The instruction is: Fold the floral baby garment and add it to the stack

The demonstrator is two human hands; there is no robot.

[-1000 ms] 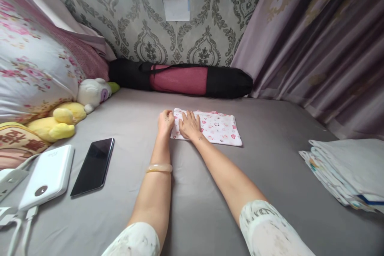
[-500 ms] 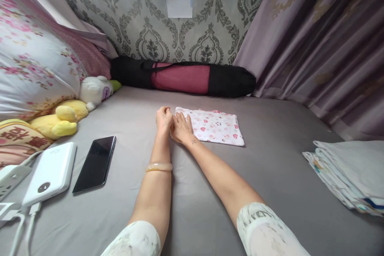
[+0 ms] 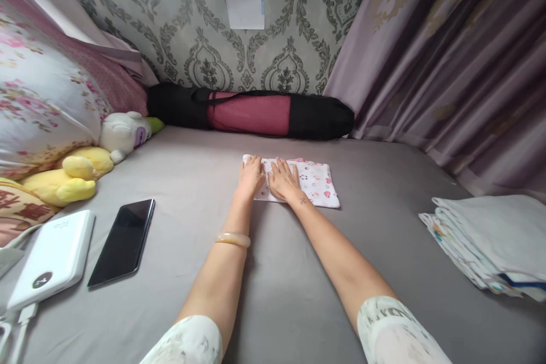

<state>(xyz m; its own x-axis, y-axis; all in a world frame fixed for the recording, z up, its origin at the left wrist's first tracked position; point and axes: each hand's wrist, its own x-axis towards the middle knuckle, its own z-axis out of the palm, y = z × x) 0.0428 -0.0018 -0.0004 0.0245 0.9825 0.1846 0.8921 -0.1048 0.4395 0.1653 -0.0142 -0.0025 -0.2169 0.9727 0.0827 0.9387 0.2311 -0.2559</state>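
A small folded white cloth [image 3: 315, 182] with pink and black prints lies flat on the grey bed sheet [image 3: 298, 273]. My left hand [image 3: 251, 173] rests palm down on the cloth's left end, fingers spread. My right hand [image 3: 284, 179] lies flat beside it on the cloth's middle, fingers apart. Neither hand grips anything. A pale bangle [image 3: 232, 239] sits on my left wrist.
A black and pink rolled bag [image 3: 251, 112] lies along the patterned wall. Floral pillows [image 3: 42, 102] and plush toys [image 3: 85, 168] sit at left, with a black phone [image 3: 121, 242] and white power bank [image 3: 49, 259]. A stack of folded cloths [image 3: 486, 244] lies at right, under curtains [image 3: 447, 51].
Both hands moved from the cloth's left edge onto the cloth and now press flat on it. The view shifted slightly.
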